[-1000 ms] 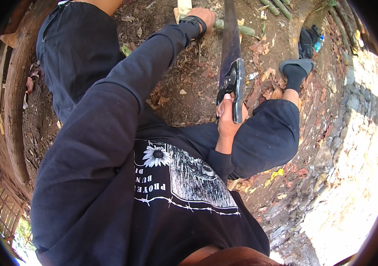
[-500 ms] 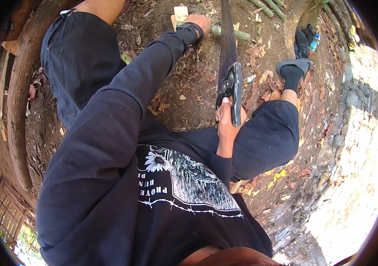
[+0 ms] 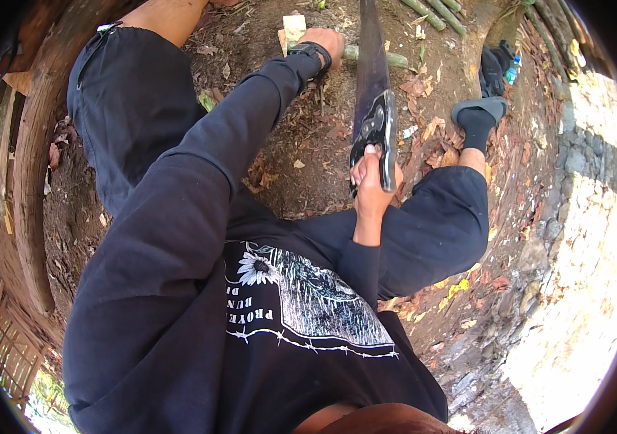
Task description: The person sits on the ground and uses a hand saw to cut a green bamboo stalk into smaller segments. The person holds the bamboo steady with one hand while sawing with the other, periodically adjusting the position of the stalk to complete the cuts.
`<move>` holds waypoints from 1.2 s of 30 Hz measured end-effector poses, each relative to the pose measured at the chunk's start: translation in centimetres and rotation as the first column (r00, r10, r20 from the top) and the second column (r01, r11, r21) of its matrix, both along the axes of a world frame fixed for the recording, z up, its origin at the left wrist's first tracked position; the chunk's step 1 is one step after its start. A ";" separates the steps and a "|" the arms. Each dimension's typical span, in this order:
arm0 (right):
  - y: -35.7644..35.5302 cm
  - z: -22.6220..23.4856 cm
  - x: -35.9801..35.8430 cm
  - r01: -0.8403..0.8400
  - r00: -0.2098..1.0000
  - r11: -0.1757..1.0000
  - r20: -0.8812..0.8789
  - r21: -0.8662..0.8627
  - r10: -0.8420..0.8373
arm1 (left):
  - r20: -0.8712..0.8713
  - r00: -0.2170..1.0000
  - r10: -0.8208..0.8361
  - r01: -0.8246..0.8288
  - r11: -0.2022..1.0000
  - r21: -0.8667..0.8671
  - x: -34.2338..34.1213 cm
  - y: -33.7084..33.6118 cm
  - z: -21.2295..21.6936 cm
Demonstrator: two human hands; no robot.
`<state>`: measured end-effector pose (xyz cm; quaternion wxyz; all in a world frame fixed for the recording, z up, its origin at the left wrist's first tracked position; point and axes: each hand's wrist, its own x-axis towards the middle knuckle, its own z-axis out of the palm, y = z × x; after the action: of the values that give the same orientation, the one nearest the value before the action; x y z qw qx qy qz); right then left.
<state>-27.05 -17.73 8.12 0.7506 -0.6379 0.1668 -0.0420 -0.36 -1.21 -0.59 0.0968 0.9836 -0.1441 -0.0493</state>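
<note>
Right hand (image 3: 372, 189) grips machete (image 3: 372, 87); left hand (image 3: 325, 42) closed on bamboo stick (image 3: 370, 55)

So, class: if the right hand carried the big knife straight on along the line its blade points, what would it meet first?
Most likely the green stick that the left hand holds down on the ground; the right hand aims the knife across it, though depth is unclear.

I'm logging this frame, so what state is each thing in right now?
Right hand: closed around the machete grip.
Machete: raised, blade pointing away from the person.
Left hand: stretched out, holding the bamboo stick.
Bamboo stick: lying flat on the ground.
Wood block: on the ground beside the left hand.
</note>
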 end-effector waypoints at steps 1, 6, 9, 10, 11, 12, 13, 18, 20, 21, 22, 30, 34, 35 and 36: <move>-0.3 0.2 -2.0 -0.005 1.000 1.000 -0.007 -0.017 0.005 | 0.009 1.000 0.003 -0.003 1.000 -0.005 0.0 0.3 -0.2; -0.9 1.3 -5.2 0.006 1.000 0.999 -0.026 -0.037 -0.007 | 0.015 0.999 -0.041 0.041 0.999 -0.022 -0.3 0.2 -0.2; 0.3 -0.5 0.6 -0.010 0.999 0.996 0.033 0.090 0.007 | 0.030 0.997 -0.074 0.074 0.997 0.007 0.0 0.2 -0.9; 0.6 -1.1 2.3 -0.007 1.000 0.999 0.027 0.052 0.005 | 0.028 0.999 -0.046 0.046 0.999 -0.009 0.3 0.2 -0.6; 0.6 -1.4 3.3 -0.003 1.000 1.000 0.021 0.014 0.003 | 0.027 0.999 -0.018 0.018 1.000 -0.025 0.6 0.1 -0.2; 0.6 -1.1 3.6 0.000 1.000 0.996 -0.017 -0.090 -0.002 | 0.017 1.000 0.013 -0.013 0.999 -0.045 0.5 -0.1 -0.2; 0.3 -1.7 3.1 -0.011 1.000 0.980 0.017 -0.200 0.015 | 0.005 1.000 0.003 -0.003 1.000 -0.025 0.4 -0.1 -0.3; -1.5 -0.9 -2.8 -0.019 0.999 0.884 0.031 -0.466 0.038 | 0.000 1.000 -0.017 0.017 1.000 0.006 -0.1 -0.2 0.0; -2.3 -0.3 -4.5 -0.018 1.000 0.916 0.012 -0.402 0.024 | 0.017 1.000 -0.010 0.009 1.000 0.022 -0.2 -0.2 -0.3; -2.5 0.0 -4.6 -0.012 1.000 0.937 0.013 -0.348 0.018 | 0.022 1.000 -0.017 0.016 1.000 0.014 -0.2 -0.2 -0.4; -2.5 0.4 -4.5 -0.007 1.000 0.956 0.014 -0.294 0.011 | 0.027 0.999 -0.022 0.022 1.000 0.006 -0.2 -0.1 -0.4; -2.1 0.4 -3.1 -0.021 1.000 0.979 -0.005 -0.204 0.020 | 0.036 0.999 -0.030 0.030 1.000 0.006 0.0 -0.1 -0.5; -2.1 -0.3 -3.2 -0.041 0.999 0.971 0.001 -0.237 0.042 | 0.022 0.999 -0.029 0.029 0.999 -0.022 0.0 0.1 -0.6; -2.0 -0.4 -3.5 -0.038 0.999 0.965 0.004 -0.260 0.040 | 0.012 1.000 -0.021 0.021 1.000 -0.015 -0.1 0.0 -0.6; -2.0 -0.4 -3.7 -0.036 0.999 0.958 0.011 -0.284 0.040 | 0.005 1.000 -0.011 0.011 1.000 -0.008 -0.1 0.0 -0.6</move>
<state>-30.78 -19.73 7.73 0.6536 -0.7416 0.1406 -0.0561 -0.43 -1.24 -1.21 0.1000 0.9825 -0.1499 -0.0468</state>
